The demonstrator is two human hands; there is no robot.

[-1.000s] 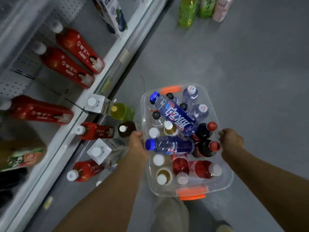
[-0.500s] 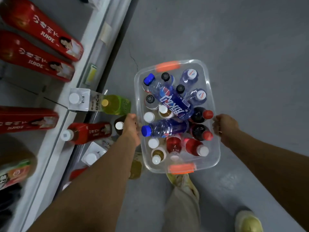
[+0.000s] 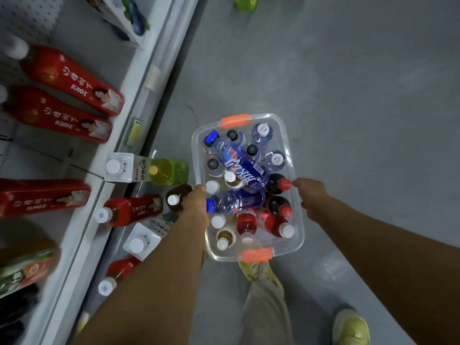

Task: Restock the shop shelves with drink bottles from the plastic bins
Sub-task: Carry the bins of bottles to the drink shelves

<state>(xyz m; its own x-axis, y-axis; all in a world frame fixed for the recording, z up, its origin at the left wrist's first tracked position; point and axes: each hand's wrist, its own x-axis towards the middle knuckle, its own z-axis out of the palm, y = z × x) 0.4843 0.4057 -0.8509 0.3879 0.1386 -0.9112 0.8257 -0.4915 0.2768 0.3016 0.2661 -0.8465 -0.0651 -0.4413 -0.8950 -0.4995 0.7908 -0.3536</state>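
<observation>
A clear plastic bin is gripped at both long rims: the left hand is curled over one rim and the right hand over the opposite one. Between the hands, the bin is packed with upright drink bottles, and two blue-capped bottles are laid across their caps. Outside the left hand, red juice bottles and white cartons are stood on the shelves. Beyond the hands, grey floor is seen.
</observation>
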